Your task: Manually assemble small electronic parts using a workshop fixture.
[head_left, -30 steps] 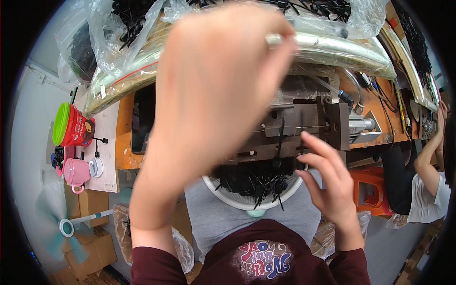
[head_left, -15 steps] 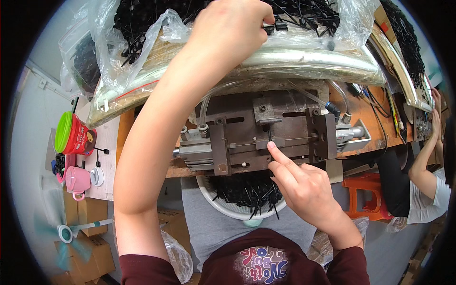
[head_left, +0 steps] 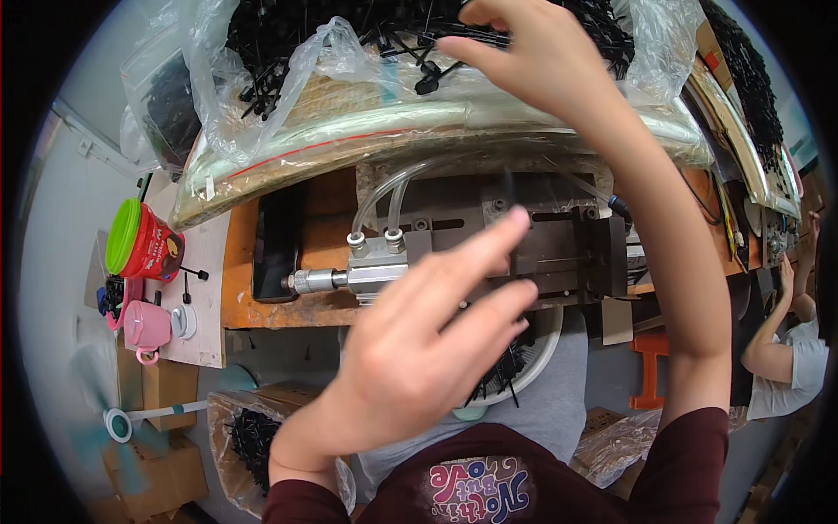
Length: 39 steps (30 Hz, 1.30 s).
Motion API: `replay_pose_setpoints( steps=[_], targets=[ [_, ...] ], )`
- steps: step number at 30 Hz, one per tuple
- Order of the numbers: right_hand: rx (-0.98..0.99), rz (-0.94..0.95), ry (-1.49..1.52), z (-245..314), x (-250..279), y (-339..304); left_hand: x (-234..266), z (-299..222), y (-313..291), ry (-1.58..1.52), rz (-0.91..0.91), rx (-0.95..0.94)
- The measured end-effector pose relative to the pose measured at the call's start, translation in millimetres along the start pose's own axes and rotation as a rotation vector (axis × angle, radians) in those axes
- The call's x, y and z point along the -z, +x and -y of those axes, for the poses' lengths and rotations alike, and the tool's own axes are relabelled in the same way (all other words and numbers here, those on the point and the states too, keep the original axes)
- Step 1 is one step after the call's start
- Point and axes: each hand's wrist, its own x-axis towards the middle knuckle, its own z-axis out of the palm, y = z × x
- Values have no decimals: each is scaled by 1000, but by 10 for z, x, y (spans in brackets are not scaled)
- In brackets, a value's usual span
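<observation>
my hands well apart, left hand (head_left: 406,349) blurry in front of the rig (head_left: 550,236) on the desk (head_left: 240,301), honestly can't tell if it's gripping anything, right hand (head_left: 550,57) up by the heap of black ties (head_left: 393,22), thumb and fingers parted, more ties in the white basket (head_left: 543,362) over my lap

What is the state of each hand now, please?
Left hand: open, fingers apart over the pneumatic fixture; nothing visibly held.
Right hand: open, thumb and fingers apart by the black cable ties; none visibly gripped.
</observation>
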Motion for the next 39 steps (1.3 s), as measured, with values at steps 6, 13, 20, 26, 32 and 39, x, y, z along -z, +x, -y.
replay_pose_setpoints(
  steps=[6,13,20,26,32,39],
  targets=[
    [-436,465,-67,61,-452,573,-267,-28,-281,-65,30,-42],
    [-231,628,210,-476,-569,624,-442,35,-500,-128,92,10],
    [-137,891,292,-471,52,530,-622,52,-577,-6,59,68],
    [147,660,129,-316,99,413,-737,77,-616,174,14,54],
    [-269,349,349,-785,263,164,-830,129,-498,284,-15,20],
    [-536,50,838,-928,387,-208,-870,134,-555,360,43,64]
  ],
)
